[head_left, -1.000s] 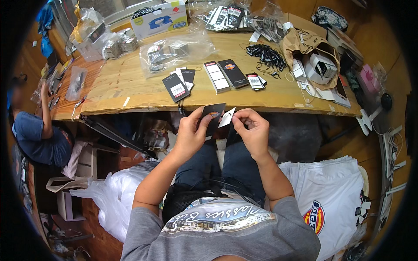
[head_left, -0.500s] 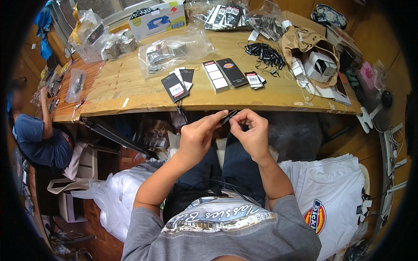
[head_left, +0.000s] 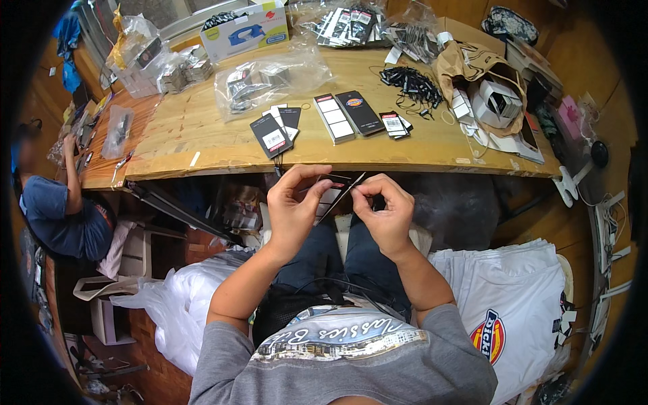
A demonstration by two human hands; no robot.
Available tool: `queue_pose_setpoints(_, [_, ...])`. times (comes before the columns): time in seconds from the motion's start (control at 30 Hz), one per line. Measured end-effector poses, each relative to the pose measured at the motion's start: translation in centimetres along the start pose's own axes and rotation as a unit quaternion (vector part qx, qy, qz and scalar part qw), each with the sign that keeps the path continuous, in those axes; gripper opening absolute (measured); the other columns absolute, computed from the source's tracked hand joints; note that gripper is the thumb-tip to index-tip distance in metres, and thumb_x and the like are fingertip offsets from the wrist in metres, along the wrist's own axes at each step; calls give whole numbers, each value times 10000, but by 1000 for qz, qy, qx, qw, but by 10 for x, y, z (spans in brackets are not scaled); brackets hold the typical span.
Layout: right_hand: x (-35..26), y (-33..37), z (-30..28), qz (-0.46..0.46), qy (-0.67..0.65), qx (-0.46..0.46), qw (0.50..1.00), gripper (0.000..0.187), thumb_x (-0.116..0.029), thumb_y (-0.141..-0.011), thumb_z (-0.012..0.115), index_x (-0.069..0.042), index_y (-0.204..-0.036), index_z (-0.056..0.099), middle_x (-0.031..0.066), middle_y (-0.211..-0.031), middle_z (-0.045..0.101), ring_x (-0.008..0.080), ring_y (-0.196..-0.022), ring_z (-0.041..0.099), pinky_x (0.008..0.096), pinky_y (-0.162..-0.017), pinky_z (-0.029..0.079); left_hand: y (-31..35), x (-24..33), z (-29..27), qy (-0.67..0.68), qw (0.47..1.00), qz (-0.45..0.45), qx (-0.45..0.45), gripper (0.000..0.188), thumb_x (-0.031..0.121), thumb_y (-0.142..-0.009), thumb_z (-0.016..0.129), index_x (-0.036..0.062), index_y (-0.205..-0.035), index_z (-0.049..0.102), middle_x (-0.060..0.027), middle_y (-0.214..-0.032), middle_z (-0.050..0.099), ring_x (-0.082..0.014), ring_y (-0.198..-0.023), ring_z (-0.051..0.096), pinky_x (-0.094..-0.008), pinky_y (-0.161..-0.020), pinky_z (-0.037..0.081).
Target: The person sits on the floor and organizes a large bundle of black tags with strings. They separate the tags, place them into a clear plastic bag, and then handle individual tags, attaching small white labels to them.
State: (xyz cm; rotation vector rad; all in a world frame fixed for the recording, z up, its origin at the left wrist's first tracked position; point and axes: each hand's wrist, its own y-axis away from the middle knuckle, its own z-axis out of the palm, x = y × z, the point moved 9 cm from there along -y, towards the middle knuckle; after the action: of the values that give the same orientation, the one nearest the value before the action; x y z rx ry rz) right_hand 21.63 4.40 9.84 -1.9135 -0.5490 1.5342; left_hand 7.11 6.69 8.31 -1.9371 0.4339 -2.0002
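Just off the table's front edge, my left hand (head_left: pixel 295 208) pinches black-and-white hang tags (head_left: pixel 329 196) between thumb and fingers. My right hand (head_left: pixel 387 209) is closed in a pinch at the upper edge of the same tags, one of which is seen nearly edge-on. Fingers hide part of them. On the table beyond lie a few loose black tags (head_left: pixel 269 137) with a cord hanging over the edge, a stack of white-panelled tags (head_left: pixel 331 116), a stack of black tags (head_left: pixel 360 112) and a small pile of barcode tags (head_left: pixel 394 124).
A heap of black tag strings (head_left: pixel 413 86) lies right of centre. Behind stand an iron's box (head_left: pixel 244 34) and clear bags of tags (head_left: pixel 270 79); a brown paper bag (head_left: pixel 466 67) is at right. White shirts (head_left: pixel 513 290) lie beside me. Another person (head_left: pixel 64 209) works at left.
My left hand has moved slightly left and turned, its fingers more parted from the thumb. The tags are tilted down and spread, showing more of their faces. My right hand has shifted slightly down.
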Motion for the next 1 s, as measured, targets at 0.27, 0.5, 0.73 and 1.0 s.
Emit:
queue_pose_setpoints(0.27, [-7,0,1,-23,15,-2,1000,105,45,-645,596,15,-659,496,51,-611,499,74,-473,461,182,-424,370,4,10,7,20,999,37,-16,107,-64,-685,556,-37,-786,579,-74,-778,573,-107,-694,528,-196,-609,416])
queue_pose_setpoints(0.5, [-1,0,2,22,-2,-33,999,116,57,-628,587,17,-640,479,31,-579,481,56,-473,450,173,-433,361,7,30,18,-67,979,168,-92,129,-78,-639,560,-18,-751,583,-97,-744,563,-181,-694,556,-244,-605,440])
queue_pose_setpoints(0.73, [18,4,11,91,-106,-64,988,84,37,-660,580,20,-664,498,28,-605,502,51,-510,462,171,-451,368,-1,14,17,-24,986,39,-163,93,-43,-704,517,-32,-784,562,-86,-817,544,-154,-788,528,-246,-712,414])
queue_pose_setpoints(1.0, [-1,0,18,29,-51,-139,989,71,28,-675,578,29,-693,509,46,-643,509,71,-522,458,188,-448,357,4,-38,22,247,935,-194,-164,86,32,-705,591,-24,-769,577,-63,-844,544,-118,-792,502,-236,-738,393])
